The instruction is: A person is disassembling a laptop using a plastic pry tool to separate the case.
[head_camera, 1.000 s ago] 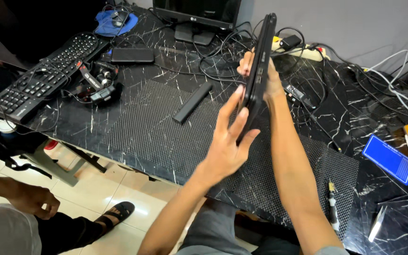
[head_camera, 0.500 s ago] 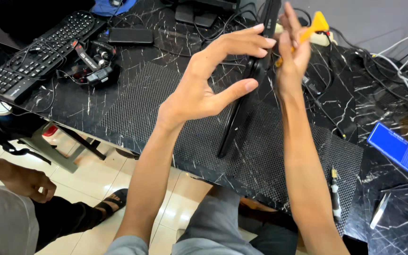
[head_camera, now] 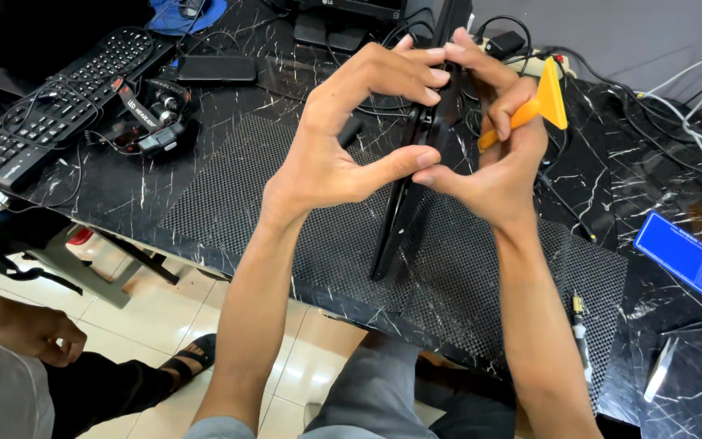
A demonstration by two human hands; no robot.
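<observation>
A thin black laptop [head_camera: 404, 215] stands on its edge, upright, over the black mesh mat [head_camera: 229, 211]. My left hand [head_camera: 343, 138] grips its left face, thumb low and fingertips near the top edge. My right hand [head_camera: 501, 154] presses against the right face, and its fingers also hold an orange plastic pry tool [head_camera: 542, 102] that points away to the right. The laptop's far end is hidden behind my fingers.
A black keyboard [head_camera: 50, 106] and a headlamp-like gadget [head_camera: 152, 114] lie at the left, a monitor base [head_camera: 343, 20] at the back. Tangled cables [head_camera: 660, 106] and a blue card [head_camera: 682, 254] sit at the right. Another person's hand [head_camera: 38, 333] rests bottom left.
My hands and the laptop have come closer to me and lower in view. My left fingers have wrapped further onto the laptop's top edge; the orange tool now sticks out to the right.
</observation>
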